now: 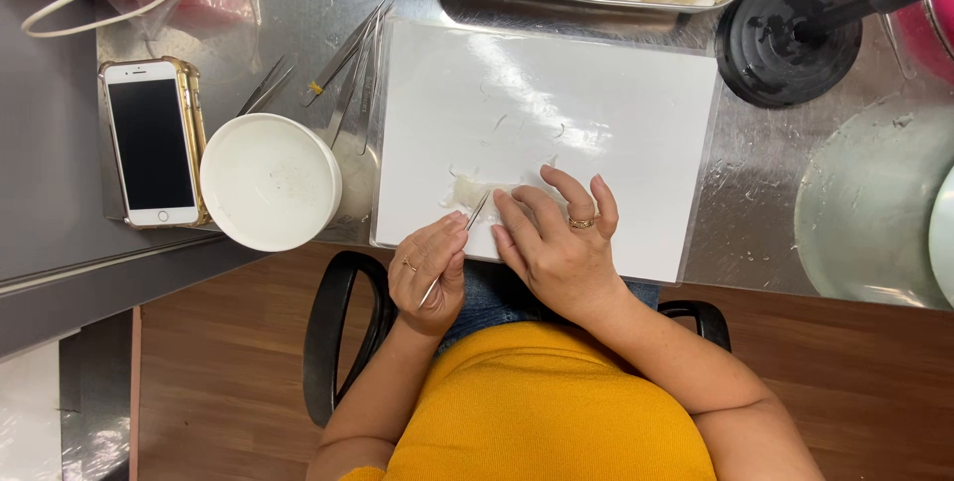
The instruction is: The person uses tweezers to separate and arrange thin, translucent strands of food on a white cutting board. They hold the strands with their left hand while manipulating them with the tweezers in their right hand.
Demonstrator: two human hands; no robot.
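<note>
My left hand (429, 277) is shut on thin metal tweezers (475, 213), whose tips touch a small whitish, translucent piece (467, 189) lying on a white board (556, 113). Just to the right of the piece, my right hand (556, 238), with a gold ring, rests flat on the board with its fingertips spread and holds nothing. Both hands are at the board's near edge, close together.
A white bowl (268, 181) stands left of the board, with a phone (151, 143) beyond it. Spare tweezers (348, 64) lie at the board's upper left. A metal tray (596, 2) of pale strips sits behind, and a black round stand base (770, 54) and a glass plate (865, 213) at right.
</note>
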